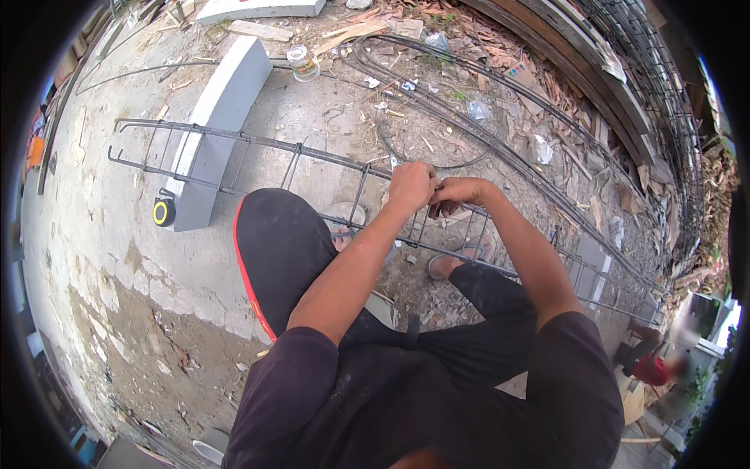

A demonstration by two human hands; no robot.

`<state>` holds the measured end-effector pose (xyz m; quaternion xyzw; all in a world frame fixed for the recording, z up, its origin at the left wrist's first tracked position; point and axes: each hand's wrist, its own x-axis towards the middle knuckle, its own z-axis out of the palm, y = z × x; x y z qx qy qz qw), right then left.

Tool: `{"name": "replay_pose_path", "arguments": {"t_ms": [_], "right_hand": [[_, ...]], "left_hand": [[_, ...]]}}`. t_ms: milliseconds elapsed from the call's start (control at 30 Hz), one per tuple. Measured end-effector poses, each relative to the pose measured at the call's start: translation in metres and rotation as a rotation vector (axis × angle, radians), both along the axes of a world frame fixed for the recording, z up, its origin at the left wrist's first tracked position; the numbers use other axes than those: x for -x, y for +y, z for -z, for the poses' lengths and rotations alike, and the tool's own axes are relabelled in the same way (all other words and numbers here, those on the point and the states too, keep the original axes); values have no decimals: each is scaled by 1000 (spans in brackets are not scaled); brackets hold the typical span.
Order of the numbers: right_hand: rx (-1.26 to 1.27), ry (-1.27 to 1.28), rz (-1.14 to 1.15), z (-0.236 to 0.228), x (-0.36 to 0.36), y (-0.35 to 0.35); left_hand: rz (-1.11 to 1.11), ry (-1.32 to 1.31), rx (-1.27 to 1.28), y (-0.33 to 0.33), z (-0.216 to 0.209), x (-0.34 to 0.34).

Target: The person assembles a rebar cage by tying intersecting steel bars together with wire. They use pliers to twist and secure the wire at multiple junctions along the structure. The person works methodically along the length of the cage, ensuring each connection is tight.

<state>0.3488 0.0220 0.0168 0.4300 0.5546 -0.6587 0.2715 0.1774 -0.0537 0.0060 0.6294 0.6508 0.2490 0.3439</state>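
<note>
A long cage of thin steel rebar with stirrups runs across in front of me, from the left to the lower right. My left hand is closed at its far bar. A small pale tip shows beside its fingers; what it belongs to is hidden. Touching it from the right, my right hand has its fingers curled together over the same part of the cage. I cannot make out what lies inside either hand.
A grey block beam supports the cage's left end, with a yellow-black tape measure on its near end. Beyond lie a clear jar, loose rebar and wood scraps. Stacked timber stands far right; another person is at lower right.
</note>
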Motion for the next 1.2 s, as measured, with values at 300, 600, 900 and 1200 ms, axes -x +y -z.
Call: {"name": "replay_pose_path", "arguments": {"t_ms": [300,600,900,1200], "right_hand": [[-192,-10,195,-10,-26,28],[-500,-14,-6,29,-19,24],[-1157,-141,-179,-19,6,43],[-719,87,672,-35,-21,-54]], "left_hand": [[5,-16,-5,1,0,-1],[30,-14,-5,2,-1,0],[29,1,18,4,-10,-1],[84,-29,43,13,-2,9]]}}
